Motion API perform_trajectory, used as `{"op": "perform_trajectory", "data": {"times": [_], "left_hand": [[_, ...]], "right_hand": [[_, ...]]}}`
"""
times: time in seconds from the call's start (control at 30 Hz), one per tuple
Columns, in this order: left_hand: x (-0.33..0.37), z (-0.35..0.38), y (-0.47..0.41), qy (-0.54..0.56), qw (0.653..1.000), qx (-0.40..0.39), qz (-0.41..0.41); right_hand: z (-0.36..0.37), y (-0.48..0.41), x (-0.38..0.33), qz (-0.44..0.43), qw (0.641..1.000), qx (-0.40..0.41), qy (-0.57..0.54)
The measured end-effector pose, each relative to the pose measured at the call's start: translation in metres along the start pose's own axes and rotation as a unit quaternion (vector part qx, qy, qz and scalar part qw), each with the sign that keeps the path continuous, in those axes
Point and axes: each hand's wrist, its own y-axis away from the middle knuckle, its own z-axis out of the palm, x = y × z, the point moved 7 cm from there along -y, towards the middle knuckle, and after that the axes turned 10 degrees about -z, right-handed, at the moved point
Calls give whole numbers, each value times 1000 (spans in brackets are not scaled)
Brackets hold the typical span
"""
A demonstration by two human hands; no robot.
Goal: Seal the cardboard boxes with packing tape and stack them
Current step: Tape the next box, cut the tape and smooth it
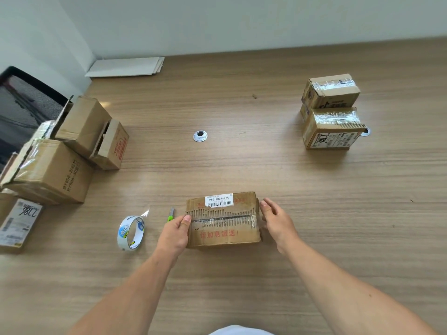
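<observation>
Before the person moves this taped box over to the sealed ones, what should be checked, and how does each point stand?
1. Tape covers the top seam of the taped box: ok.
2. Left hand grips its left end: ok.
3. Right hand holds its right end firmly: cannot tell.
4. Tape roll and utility knife lie left, off the rightward path: ok.
5. Sealed boxes at far right have a free top: ok.
6. Bottom seam taped: cannot tell.

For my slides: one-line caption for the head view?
Left hand grips a taped box, right hand at its other end; tape roll alongside.
</observation>
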Motion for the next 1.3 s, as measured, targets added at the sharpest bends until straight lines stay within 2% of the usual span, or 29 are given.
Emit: {"op": "perform_trajectory", "data": {"times": [0.13, 0.23, 0.33, 0.37, 0.5, 0.6, 0.67, 0.77, 1.0, 1.3], "left_hand": [[-17, 0, -20, 52, 998, -18, -10], [9, -2, -1, 38, 999, 28, -10], [28, -3, 14, -68, 994, 87, -6], [33, -4, 16, -70, 993, 98, -4], [62, -3, 37, 33, 992, 94, 76], [86, 7, 53, 130, 983, 23, 124], [96, 9, 60, 90, 984, 19, 153], [99, 3, 66, 5, 983, 77, 164], [100, -2, 58, -66, 980, 87, 165], [103, -2, 63, -65, 981, 70, 170]], "right_hand": [[21, 13, -23, 67, 972, -109, -195], [26, 11, -48, 24, 967, -129, -217], [33, 5, -73, -48, 979, -124, -152], [36, 5, -80, -67, 982, -121, -125], [50, 8, -102, -119, 986, -108, -53], [64, 15, -113, -152, 984, -95, 22], [71, 22, -118, -169, 978, -83, 86], [82, 30, -121, -183, 967, -84, 153], [90, 34, -123, -240, 947, -73, 200], [87, 25, -114, -197, 961, -99, 168]]}}
